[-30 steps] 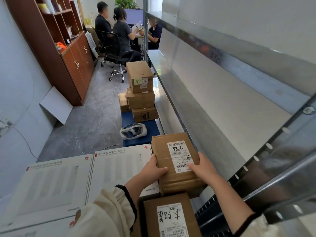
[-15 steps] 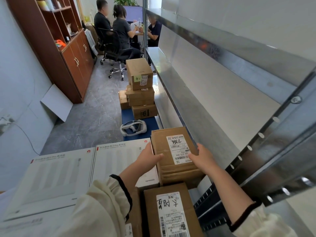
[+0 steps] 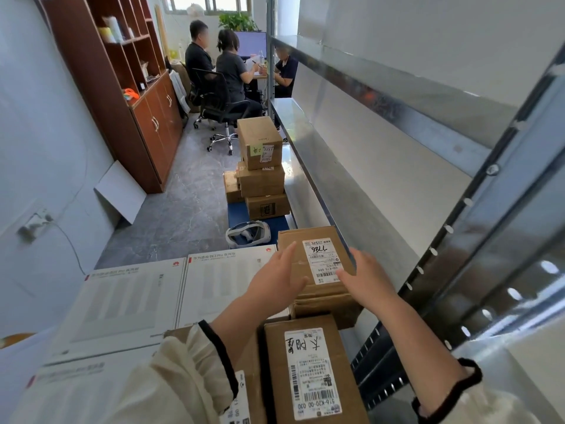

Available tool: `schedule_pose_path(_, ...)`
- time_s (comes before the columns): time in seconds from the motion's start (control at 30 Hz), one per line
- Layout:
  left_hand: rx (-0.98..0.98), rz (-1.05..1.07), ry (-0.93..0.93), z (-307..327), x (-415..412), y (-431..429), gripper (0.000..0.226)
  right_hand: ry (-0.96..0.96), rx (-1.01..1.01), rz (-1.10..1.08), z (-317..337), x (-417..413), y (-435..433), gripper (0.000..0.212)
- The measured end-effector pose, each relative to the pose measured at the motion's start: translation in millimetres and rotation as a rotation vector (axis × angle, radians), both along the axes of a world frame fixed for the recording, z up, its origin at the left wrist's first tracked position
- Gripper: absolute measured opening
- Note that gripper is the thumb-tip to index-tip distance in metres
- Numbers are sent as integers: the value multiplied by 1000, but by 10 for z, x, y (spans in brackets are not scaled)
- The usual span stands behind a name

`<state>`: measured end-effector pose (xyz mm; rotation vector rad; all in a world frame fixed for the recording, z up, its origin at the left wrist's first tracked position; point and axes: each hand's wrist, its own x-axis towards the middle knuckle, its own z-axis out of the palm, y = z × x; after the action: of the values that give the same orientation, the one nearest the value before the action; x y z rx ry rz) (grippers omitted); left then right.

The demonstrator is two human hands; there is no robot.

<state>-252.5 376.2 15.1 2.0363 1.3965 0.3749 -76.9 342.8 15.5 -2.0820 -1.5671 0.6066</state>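
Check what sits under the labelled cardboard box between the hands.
Under the far box, only creased brown cardboard shows; the nearer box covers the base, so its support is hidden.

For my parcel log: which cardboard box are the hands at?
The farther box, between left hand and right hand; the nearer box lies by the forearms, the stack far off.

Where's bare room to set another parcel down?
Bare: the metal shelf beyond the labelled box, and the grey floor between cabinet and stacked cartons. Crowded: white boxes and near parcel sit edge to edge.
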Motion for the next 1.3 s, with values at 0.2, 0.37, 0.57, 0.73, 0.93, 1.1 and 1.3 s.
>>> schedule_pose_path(0.2, 255, -242, 278, 113, 132, -260, 74, -6, 61, 42, 198, -134, -531, 59)
schedule_pose_path(0.37, 356, -517, 375, 134, 384, -671, 74, 27, 0, -106, 149, -168, -1253, 72)
schedule_pose_path(0.57, 363, -793, 311, 166, 696, -1397, 76, -3, -14, -425, 142, -51, -2386, 68)
schedule_pose_path(0.73, 394, -1187, 286, 73, 1069, -2330, 76, 39, -95, -714, 169, -76, -3707, 67)
schedule_pose_path(0.93, 537, -1576, 162, 171, 1647, -3935, 77, 5, -59, -1141, 354, -197, -5565, 64)
schedule_pose_path(1.1, 546, -1782, 60, 254, 1952, -5305, 76, -78, -73, -1380, 469, -359, -6959, 65)
schedule_pose_path(1.3, 468, -1887, -1, 348, 2263, -6865, 75, -162, -93, -1541, 694, -425, -8510, 58)
